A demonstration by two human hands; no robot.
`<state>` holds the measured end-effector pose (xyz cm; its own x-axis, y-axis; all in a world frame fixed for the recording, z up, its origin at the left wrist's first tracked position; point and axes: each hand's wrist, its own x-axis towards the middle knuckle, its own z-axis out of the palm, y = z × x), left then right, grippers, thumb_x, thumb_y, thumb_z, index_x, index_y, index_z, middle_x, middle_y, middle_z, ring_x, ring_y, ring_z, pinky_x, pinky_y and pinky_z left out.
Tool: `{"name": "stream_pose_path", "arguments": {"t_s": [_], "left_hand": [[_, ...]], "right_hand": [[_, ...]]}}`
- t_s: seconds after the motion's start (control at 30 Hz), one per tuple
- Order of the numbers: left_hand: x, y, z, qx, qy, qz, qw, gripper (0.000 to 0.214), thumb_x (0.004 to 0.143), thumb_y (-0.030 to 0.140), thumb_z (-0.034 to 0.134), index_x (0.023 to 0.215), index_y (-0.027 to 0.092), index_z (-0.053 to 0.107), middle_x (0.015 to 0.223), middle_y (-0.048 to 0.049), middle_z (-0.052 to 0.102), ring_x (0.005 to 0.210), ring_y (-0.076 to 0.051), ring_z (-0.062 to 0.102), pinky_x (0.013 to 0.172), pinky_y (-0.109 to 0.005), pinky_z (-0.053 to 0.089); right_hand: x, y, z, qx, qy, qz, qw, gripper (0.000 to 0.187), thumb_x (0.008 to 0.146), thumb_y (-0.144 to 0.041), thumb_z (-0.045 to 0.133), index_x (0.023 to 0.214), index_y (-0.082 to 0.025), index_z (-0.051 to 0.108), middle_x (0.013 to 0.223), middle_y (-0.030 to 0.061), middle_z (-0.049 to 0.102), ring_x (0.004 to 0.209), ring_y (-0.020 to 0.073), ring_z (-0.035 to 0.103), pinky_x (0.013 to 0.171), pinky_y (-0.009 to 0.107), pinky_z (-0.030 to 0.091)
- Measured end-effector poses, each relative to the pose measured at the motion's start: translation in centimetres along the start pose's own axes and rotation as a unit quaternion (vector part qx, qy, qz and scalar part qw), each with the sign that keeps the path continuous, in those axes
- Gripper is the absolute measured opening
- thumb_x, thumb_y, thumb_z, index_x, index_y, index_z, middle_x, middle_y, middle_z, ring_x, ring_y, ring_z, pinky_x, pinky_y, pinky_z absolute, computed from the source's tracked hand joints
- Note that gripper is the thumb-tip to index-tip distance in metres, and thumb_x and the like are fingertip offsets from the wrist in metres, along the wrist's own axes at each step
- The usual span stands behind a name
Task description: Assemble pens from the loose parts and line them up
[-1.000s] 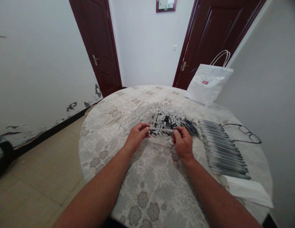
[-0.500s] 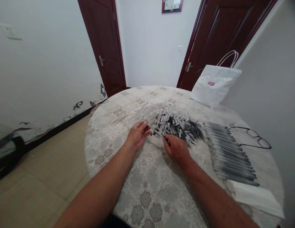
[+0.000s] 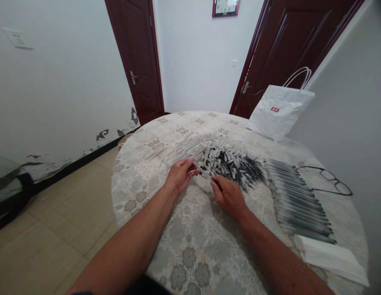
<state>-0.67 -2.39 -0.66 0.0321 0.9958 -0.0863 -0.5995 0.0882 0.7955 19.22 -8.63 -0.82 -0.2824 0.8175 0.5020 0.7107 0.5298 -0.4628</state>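
Pinched between the thumb and fingers of my left hand (image 3: 181,174) is one end of a thin grey-white pen (image 3: 204,173). My right hand (image 3: 230,194) is closed on its other end, low over the table. Whether the pen is one piece or two parts meeting cannot be made out. Just behind my hands lies a heap of white pen caps (image 3: 229,149) mixed with dark, thin pen tips or refills (image 3: 253,168). Pale pen barrels (image 3: 190,147) lie in a loose bunch behind my left hand.
To the right, many grey pens (image 3: 304,200) lie side by side in a row. Beside them are black-framed glasses (image 3: 334,180) and a folded white paper or cloth (image 3: 332,256). A white bag (image 3: 279,110) stands at the back right of the round table (image 3: 189,258).
My left hand has shifted slightly right, towards my right hand, with the pen still between them. The view has turned a little; the heap and the row look the same.
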Motion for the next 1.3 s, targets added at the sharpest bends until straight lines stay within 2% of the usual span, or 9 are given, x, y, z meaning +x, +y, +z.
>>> {"name": "stream_pose_path", "arguments": {"t_s": [0.13, 0.3, 0.37, 0.57, 0.8, 0.93, 1.07, 1.23, 1.3], "left_hand": [[-0.2, 0.1, 0.2, 0.004, 0.001, -0.002, 1.0, 0.03, 0.069, 0.033, 0.086, 0.082, 0.011, 0.069, 0.079, -0.0056, 0.068, 0.074, -0.015, 0.064, 0.072, -0.033, 0.059], [-0.6, 0.4, 0.6, 0.009, -0.009, 0.003, 1.0, 0.023, 0.078, 0.031, 0.079, 0.085, 0.011, 0.07, 0.082, -0.0056, 0.068, 0.078, -0.016, 0.063, 0.074, -0.033, 0.058], [-0.8, 0.4, 0.8, 0.013, -0.016, 0.002, 1.0, 0.025, 0.077, 0.033, 0.079, 0.086, 0.012, 0.07, 0.084, -0.0058, 0.069, 0.079, -0.016, 0.064, 0.074, -0.033, 0.059], [-1.1, 0.2, 1.7, 0.118, -0.05, 0.003, 0.992, 0.04, 0.076, 0.043, 0.078, 0.101, 0.013, 0.069, 0.091, -0.0089, 0.071, 0.081, -0.018, 0.068, 0.073, -0.033, 0.061], [-1.9, 0.5, 1.9, 0.276, -0.151, 0.036, 0.949, 0.041, 0.076, 0.046, 0.077, 0.103, 0.017, 0.067, 0.092, -0.0089, 0.074, 0.084, -0.024, 0.072, 0.075, -0.038, 0.061], [-2.2, 0.3, 2.2, 0.351, -0.166, 0.055, 0.92, 0.036, 0.078, 0.051, 0.072, 0.094, 0.018, 0.07, 0.085, -0.0071, 0.074, 0.08, -0.024, 0.072, 0.068, -0.034, 0.059], [-2.0, 0.2, 2.1, 0.42, -0.14, 0.082, 0.893, 0.036, 0.081, 0.054, 0.067, 0.089, 0.019, 0.071, 0.08, -0.0053, 0.073, 0.071, -0.021, 0.07, 0.065, -0.031, 0.055], [-1.8, 0.1, 1.6, 0.481, -0.115, 0.125, 0.86, 0.031, 0.081, 0.05, 0.065, 0.088, 0.021, 0.073, 0.078, -0.0034, 0.073, 0.07, -0.022, 0.069, 0.066, -0.028, 0.051], [-1.8, 0.0, 1.6, 0.499, -0.119, 0.141, 0.846, 0.029, 0.081, 0.048, 0.064, 0.087, 0.021, 0.073, 0.076, -0.0028, 0.073, 0.069, -0.021, 0.069, 0.066, -0.028, 0.049]], "right_hand": [[0.1, -0.3, -0.1, 0.158, -0.019, 0.124, 0.979, 0.022, 0.092, -0.034, 0.055, 0.1, -0.02, 0.069, 0.081, 0.0038, 0.072, 0.071, 0.0174, 0.066, 0.067, 0.028, 0.05], [0.3, 0.3, 0.8, 0.428, -0.076, 0.288, 0.853, 0.026, 0.084, -0.043, 0.063, 0.094, -0.018, 0.063, 0.066, -0.003, 0.062, 0.046, 0.0093, 0.049, 0.041, 0.019, 0.036], [0.5, 0.5, 0.7, 0.454, -0.084, 0.304, 0.834, 0.027, 0.083, -0.043, 0.063, 0.094, -0.019, 0.061, 0.067, -0.004, 0.061, 0.044, 0.0086, 0.048, 0.039, 0.018, 0.034], [1.3, 0.1, -0.7, 0.241, -0.052, 0.173, 0.954, 0.018, 0.09, -0.034, 0.057, 0.093, -0.019, 0.067, 0.078, -0.0005, 0.07, 0.068, 0.0128, 0.062, 0.064, 0.023, 0.047], [1.8, -0.5, -3.2, 0.034, -0.067, 0.048, 0.996, 0.014, 0.09, -0.023, 0.058, 0.096, -0.02, 0.071, 0.09, 0.0013, 0.07, 0.083, 0.0163, 0.063, 0.078, 0.026, 0.046], [2.0, 0.8, -7.1, -0.091, -0.128, 0.031, 0.987, 0.012, 0.086, -0.018, 0.061, 0.088, -0.02, 0.073, 0.085, 0.004, 0.068, 0.082, 0.0171, 0.062, 0.075, 0.025, 0.044], [1.8, 4.8, -13.1, -0.217, -0.105, 0.077, 0.967, 0.015, 0.088, -0.018, 0.06, 0.091, -0.022, 0.074, 0.089, 0.0065, 0.068, 0.086, 0.0181, 0.061, 0.08, 0.026, 0.043], [1.2, 11.6, -19.2, -0.406, -0.164, 0.226, 0.87, 0.026, 0.094, -0.024, 0.052, 0.104, -0.018, 0.075, 0.104, 0.0141, 0.069, 0.098, 0.0219, 0.063, 0.086, 0.028, 0.043], [0.9, 13.8, -20.3, -0.418, -0.183, 0.24, 0.857, 0.028, 0.094, -0.025, 0.051, 0.105, -0.017, 0.076, 0.106, 0.0159, 0.069, 0.101, 0.0232, 0.063, 0.087, 0.029, 0.043]]}}
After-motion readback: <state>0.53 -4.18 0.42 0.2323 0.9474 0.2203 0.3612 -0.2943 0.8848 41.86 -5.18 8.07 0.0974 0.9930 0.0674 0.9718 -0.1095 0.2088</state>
